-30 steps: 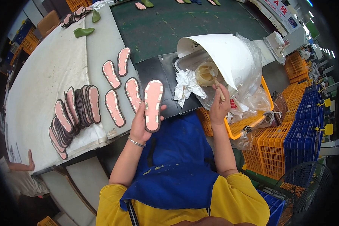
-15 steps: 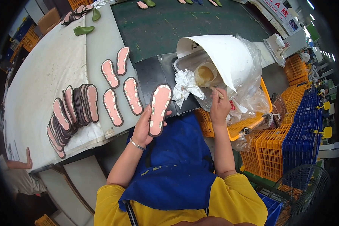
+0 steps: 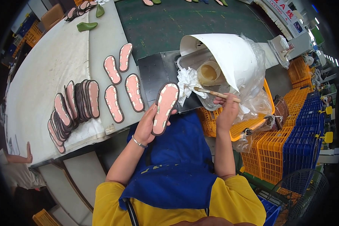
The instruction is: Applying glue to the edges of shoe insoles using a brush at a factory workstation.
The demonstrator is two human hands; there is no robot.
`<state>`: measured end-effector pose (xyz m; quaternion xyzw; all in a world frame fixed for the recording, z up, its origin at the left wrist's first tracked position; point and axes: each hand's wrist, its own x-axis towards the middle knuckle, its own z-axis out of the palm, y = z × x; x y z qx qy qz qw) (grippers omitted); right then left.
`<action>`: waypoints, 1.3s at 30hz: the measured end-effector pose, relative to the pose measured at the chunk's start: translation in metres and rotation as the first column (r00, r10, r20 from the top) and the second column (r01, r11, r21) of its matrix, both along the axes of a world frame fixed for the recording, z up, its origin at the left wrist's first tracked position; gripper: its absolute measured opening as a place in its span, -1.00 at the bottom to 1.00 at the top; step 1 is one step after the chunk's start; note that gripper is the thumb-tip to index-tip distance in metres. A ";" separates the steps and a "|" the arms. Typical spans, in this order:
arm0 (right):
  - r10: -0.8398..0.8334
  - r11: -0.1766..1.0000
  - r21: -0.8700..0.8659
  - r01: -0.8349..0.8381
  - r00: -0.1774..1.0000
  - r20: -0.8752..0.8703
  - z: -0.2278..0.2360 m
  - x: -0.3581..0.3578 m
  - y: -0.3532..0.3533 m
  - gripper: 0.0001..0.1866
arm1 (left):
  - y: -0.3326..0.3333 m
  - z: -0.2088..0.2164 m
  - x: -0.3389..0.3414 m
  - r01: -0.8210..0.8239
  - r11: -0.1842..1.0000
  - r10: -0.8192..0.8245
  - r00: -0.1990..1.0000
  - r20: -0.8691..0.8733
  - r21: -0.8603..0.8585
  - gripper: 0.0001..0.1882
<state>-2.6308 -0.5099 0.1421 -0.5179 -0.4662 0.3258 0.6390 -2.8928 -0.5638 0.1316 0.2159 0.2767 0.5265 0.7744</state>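
My left hand (image 3: 144, 127) grips a shoe insole (image 3: 165, 107), pink with a dark rim and pale tabs around its edge, tilted with the pink face up. In my right hand (image 3: 228, 113) is a wooden-handled brush (image 3: 216, 93), its bristle end pointing left toward the insole but apart from it. Beyond the brush stands a translucent cup (image 3: 208, 74) of tan liquid in a clear plastic tray (image 3: 208, 104), partly under a curved white sheet (image 3: 224, 52). Crumpled white tissue (image 3: 187, 83) lies beside the cup. Several similar insoles (image 3: 134, 92) lie on the table to the left.
Further left is a stack of insoles (image 3: 81, 100). Green shoe lasts (image 3: 87, 26) sit at the far left, before a green surface (image 3: 169, 28). Right of me are a yellow basket (image 3: 248, 128) with plastic bags, stacked crates (image 3: 269, 150) and a fan (image 3: 301, 192). Another person's hand (image 3: 28, 152) shows at lower left.
The brush has come out of the cup and swung so its bristles point left. My right hand has moved slightly right and down. The held insole has tilted and shifted a little right.
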 end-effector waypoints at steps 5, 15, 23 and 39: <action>0.236 0.972 0.096 -0.216 0.871 -0.431 0.042 -0.014 -0.012 -0.68 | -0.005 0.005 -0.003 0.056 0.998 -0.057 0.998 0.014 0.008 -0.51; 0.407 0.883 0.186 -0.431 0.901 0.153 0.065 -0.034 -0.020 -0.73 | -0.019 0.015 -0.008 0.135 0.987 -0.125 0.985 -0.120 0.087 -0.51; 0.363 0.899 0.158 -0.410 0.895 0.259 0.071 -0.017 -0.022 -0.76 | -0.023 0.025 -0.007 0.124 0.985 -0.102 0.980 -0.171 0.122 -0.47; 0.322 0.893 0.165 -0.419 0.850 0.418 0.091 -0.021 -0.015 -0.83 | -0.023 0.031 -0.008 0.114 0.989 -0.103 0.988 -0.115 0.094 -0.45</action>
